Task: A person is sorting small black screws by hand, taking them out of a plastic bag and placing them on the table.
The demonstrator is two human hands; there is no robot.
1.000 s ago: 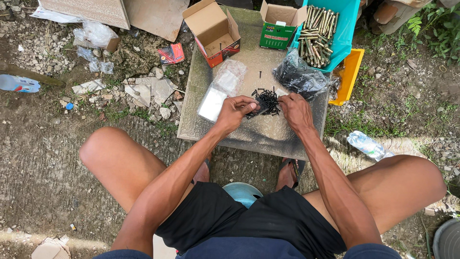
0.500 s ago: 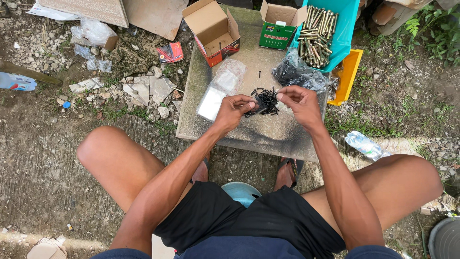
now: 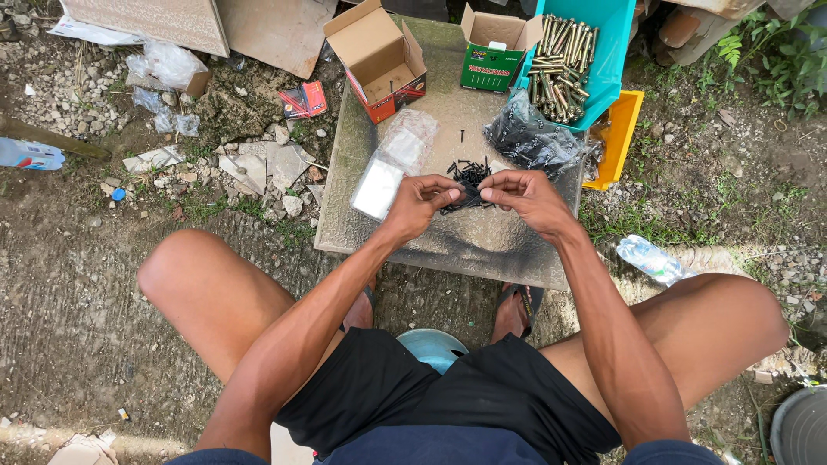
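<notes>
Nearest the camera: seated person, knees spread, both forearms reaching toward 12 o'clock over a low grey surface (image 3: 482, 245).
Left hand (image 3: 422, 205): fingers curled, tips pressed together, pinching a small bundle of black screws (image 3: 468, 196) from the 9 o'clock side.
Right hand (image 3: 527, 196): fingers bent, thumb and fingertips pinching the same bundle from 3 o'clock.
Screw pile (image 3: 469, 172): loose on the surface, just beyond the hands at 12 o'clock.
Risk, spill: a loosened pinch would likely drop screws off the surface into the gravel.
Risk, puncture: sharp points could prick the fingertips if squeezed.
Clear bags (image 3: 392, 168): at 10 o'clock; light, and could slide off.
Far edge: open cardboard boxes (image 3: 379, 56); teal bin of bolts (image 3: 594, 52).
</notes>
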